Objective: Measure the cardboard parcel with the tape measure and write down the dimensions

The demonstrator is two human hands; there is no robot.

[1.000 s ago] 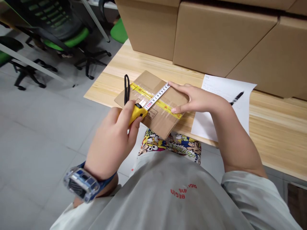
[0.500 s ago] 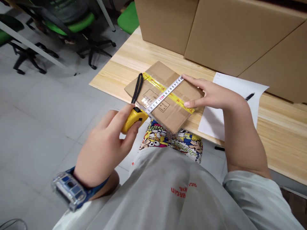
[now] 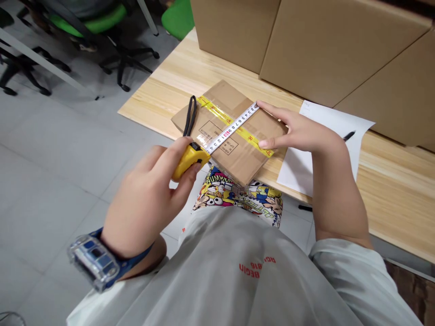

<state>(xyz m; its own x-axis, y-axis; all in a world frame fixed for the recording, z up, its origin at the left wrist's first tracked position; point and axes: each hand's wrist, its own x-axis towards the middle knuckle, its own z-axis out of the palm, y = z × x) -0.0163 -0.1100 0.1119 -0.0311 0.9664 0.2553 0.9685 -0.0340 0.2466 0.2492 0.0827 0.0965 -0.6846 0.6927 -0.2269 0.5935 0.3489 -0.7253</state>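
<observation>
My left hand [image 3: 146, 194] is closed around a yellow tape measure [image 3: 190, 160] with a black wrist strap standing up from it. Its white blade [image 3: 233, 128] runs out diagonally over the top of a flat cardboard box [image 3: 220, 165], crossing yellow printed tape. My right hand [image 3: 288, 127] grips the box's far right side: the index fingertip is at the blade's end by the edge, the thumb presses on top near the yellow tape. Its other fingers are mostly hidden. The box lies tilted at the table edge, one corner jutting out toward me.
The box is on a wooden table [image 3: 149, 102]. Large cardboard cartons [image 3: 326, 50] line its back. To the right lie a paper sheet [image 3: 295, 170] and a black pen [image 3: 349, 135], partly behind my right arm. Green-seated office chairs [image 3: 102, 20] stand on the tiled floor at left.
My left hand has brought the tape measure's case slightly nearer the box edge, so a little less blade shows. The right hand keeps its place on the box. The whole view has shifted slightly.
</observation>
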